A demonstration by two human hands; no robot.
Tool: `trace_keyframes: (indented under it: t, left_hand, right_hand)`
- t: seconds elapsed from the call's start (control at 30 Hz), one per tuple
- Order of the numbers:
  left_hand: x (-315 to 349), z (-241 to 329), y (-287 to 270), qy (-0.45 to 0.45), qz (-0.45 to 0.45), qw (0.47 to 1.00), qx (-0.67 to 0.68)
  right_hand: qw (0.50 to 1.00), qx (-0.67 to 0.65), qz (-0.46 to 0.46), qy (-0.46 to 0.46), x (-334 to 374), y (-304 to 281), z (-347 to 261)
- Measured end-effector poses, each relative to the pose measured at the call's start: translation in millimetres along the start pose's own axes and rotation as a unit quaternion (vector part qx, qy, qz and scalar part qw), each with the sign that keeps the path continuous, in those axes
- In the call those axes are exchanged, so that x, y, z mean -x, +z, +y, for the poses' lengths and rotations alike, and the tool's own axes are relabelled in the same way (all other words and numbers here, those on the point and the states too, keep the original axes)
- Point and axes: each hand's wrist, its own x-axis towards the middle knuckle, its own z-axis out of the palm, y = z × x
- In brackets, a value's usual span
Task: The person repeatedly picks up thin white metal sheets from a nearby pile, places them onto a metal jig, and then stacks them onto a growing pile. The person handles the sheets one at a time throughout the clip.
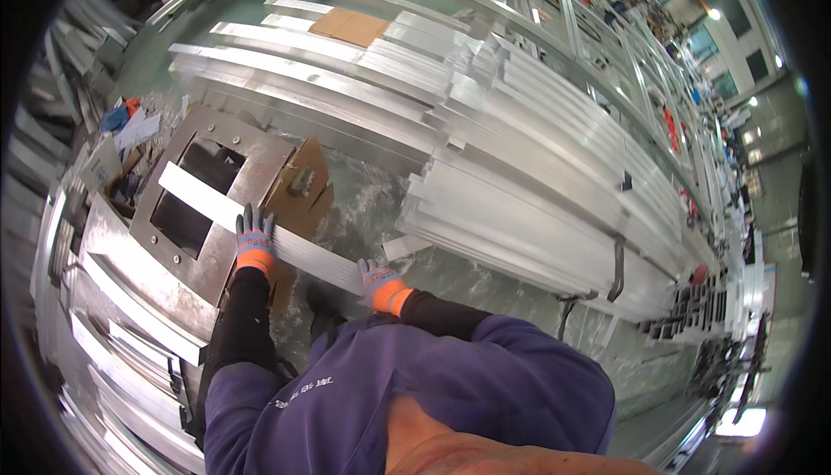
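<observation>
A long, flat aluminium profile slants from the steel machine table down to my right side. My left hand, in a grey and orange glove, lies across its middle, gripping it with the fingers over the top. At the near end, my right hand, gloved the same way, holds the profile by its edge. The far end reaches over the dark rectangular opening in the table. The undersides of both hands are hidden.
An open cardboard box stands beside the table. To the right, stacked aluminium profiles rest above the floor, with a black strap around them. More metal lengths lie at the left, and a cardboard sheet sits farther back.
</observation>
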Motion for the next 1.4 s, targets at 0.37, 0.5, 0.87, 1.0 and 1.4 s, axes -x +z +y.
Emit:
trace_keyframes:
  t: [0.37,0.5,0.87,1.0,1.4]
  left_hand:
    - [31.2,110.3,-37.4,0.031,-0.088,0.995,-0.02]
    - [30.1,150.6,-52.8,0.12,-0.077,0.99,0.018]
    - [-6.8,245.3,-89.7,0.268,0.087,0.939,0.199]
    - [-9.4,197.5,-56.9,0.147,0.138,0.953,0.228]
    - [90.5,170.8,90.9,-0.291,-0.213,0.912,0.197]
  right_hand:
    - [0.998,-0.016,0.066,0.016,61.9,58.4,96.1]
    - [0.996,0.048,0.03,0.072,89.3,24.7,107.7]
    - [0.976,0.018,0.147,0.161,83.8,-46.1,131.6]
    - [0.947,0.055,0.17,0.267,131.3,-66.2,195.6]
    - [0.861,0.116,0.355,0.344,178.8,-165.1,507.2]
